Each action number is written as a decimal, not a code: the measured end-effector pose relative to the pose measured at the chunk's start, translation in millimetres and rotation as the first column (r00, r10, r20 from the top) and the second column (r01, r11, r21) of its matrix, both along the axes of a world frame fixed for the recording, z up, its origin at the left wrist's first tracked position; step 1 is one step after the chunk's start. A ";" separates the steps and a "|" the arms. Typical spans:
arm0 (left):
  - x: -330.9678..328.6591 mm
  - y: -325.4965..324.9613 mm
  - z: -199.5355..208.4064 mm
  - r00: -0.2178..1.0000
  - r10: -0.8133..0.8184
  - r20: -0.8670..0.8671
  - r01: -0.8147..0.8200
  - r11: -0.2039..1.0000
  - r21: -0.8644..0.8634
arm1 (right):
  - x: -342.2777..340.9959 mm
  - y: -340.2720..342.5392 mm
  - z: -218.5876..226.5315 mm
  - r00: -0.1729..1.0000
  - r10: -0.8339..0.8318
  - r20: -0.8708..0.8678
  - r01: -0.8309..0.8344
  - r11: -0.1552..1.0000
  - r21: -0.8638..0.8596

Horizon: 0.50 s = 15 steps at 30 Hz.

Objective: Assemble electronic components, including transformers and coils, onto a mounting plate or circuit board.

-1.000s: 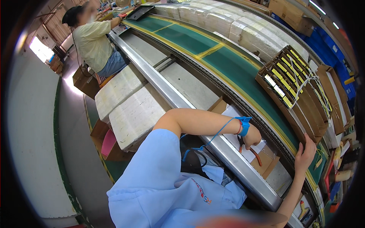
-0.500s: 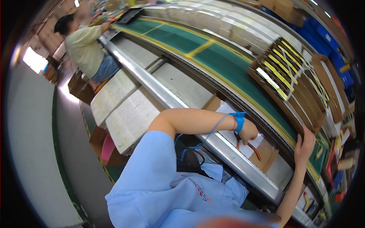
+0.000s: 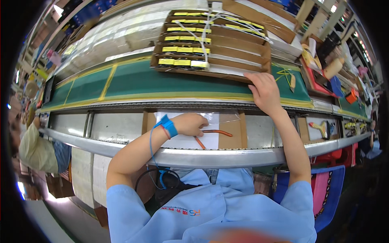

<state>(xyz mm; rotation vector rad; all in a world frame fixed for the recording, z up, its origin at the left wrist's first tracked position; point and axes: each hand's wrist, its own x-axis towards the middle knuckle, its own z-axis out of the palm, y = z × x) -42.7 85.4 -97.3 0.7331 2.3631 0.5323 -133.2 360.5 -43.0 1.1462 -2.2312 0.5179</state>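
Observation:
My left hand (image 3: 189,124) is over a sheet of white paper (image 3: 178,139), fingers curled by the head of a pair of orange-handled pliers (image 3: 219,132). The fingers hide the pliers' jaws, and what they pinch does not show. Clear plastic film (image 3: 225,117) lies beside the fingertips. A blue wrist strap (image 3: 167,124) with a cord circles that wrist. My right hand (image 3: 265,92) grips the near rim of a cardboard box (image 3: 237,75), fingers over the edge and thumb in front. Rows of black parts with yellow tops (image 3: 184,50) fill the box's left slots, with white cables on top.
The box stands on a green conveyor belt (image 3: 133,83). A metal rail (image 3: 210,157) runs in front of me. White foam blocks (image 3: 109,34) line the back. A brush (image 3: 322,128) lies at right, near a blue crate (image 3: 332,198). Another person (image 3: 38,148) is at far left.
My view has swung to the right, so the belt now runs level. Both hands keep about the same places, left by the pliers and right on the box rim.

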 end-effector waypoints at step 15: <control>9.0 3.3 8.9 0.999 -0.014 -0.048 0.014 1.000 -0.004 | -1.7 1.2 -4.3 1.000 0.006 -0.021 -0.007 0.999 -0.032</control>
